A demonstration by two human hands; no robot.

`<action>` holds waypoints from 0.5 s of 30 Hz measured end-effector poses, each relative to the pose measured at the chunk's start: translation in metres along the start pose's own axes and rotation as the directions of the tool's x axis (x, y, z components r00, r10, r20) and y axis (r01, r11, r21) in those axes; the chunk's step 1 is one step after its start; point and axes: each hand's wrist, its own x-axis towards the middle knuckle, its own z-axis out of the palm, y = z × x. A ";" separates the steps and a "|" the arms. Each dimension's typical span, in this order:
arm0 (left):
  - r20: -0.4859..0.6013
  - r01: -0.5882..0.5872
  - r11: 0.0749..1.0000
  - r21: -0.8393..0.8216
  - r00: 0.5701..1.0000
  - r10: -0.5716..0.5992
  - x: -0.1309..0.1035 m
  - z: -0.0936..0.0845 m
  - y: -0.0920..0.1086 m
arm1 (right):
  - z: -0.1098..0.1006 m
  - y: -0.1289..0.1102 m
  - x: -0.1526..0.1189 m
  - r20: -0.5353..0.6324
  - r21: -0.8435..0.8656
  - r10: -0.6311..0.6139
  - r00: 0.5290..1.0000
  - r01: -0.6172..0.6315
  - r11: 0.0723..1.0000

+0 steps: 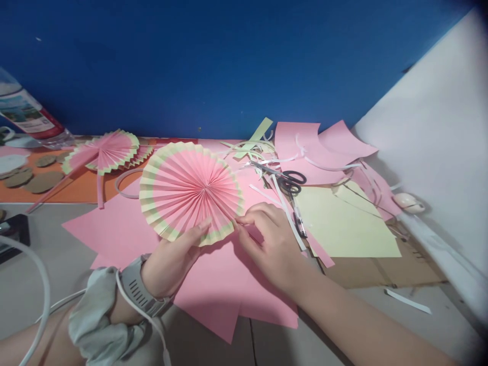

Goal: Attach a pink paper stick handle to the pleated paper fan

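Observation:
A round pleated paper fan point(179, 188), pink with a yellow-green rim, is spread into a full circle in front of me. My left hand point(183, 254) grips its lower edge, thumb on the front and the other fingers hidden behind. At the fan's lower right rim, my right hand point(269, 236) pinches the edge between thumb and forefinger. Pink paper sheets point(213, 305) lie beneath both hands. Black-handled scissors point(292, 180) rest on paper scraps beyond my right hand.
Two finished-looking pleated fans point(102, 150) lie at the left on orange paper, near a tilted bottle point(34, 112) and brown discs point(43, 181). A pale yellow sheet point(346, 223), a cutter knife point(300, 223) and a white mouse point(409, 202) are at the right. A blue wall point(236, 66) stands behind.

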 end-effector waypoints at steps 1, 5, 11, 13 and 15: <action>0.015 0.042 0.998 -0.040 0.999 -0.041 0.000 0.000 0.001 | 0.000 0.000 0.000 -0.005 0.003 -0.007 1.000 0.007 1.000; 0.138 0.085 0.991 -0.105 0.988 -0.070 -0.002 -0.003 -0.003 | 0.000 0.001 -0.002 -0.043 0.033 -0.047 0.998 0.048 0.998; 0.115 -0.043 0.984 0.171 0.993 0.023 -0.012 0.001 -0.012 | 0.001 0.001 -0.004 -0.082 0.200 -0.003 0.997 0.019 0.980; 0.104 -0.110 0.953 0.283 0.991 0.084 -0.012 0.006 -0.013 | 0.002 -0.001 -0.004 -0.051 0.326 0.035 0.998 -0.017 0.945; 0.103 -0.141 0.928 0.344 0.988 0.112 -0.011 0.011 -0.014 | 0.004 -0.006 -0.005 0.011 0.495 0.107 0.994 -0.099 0.864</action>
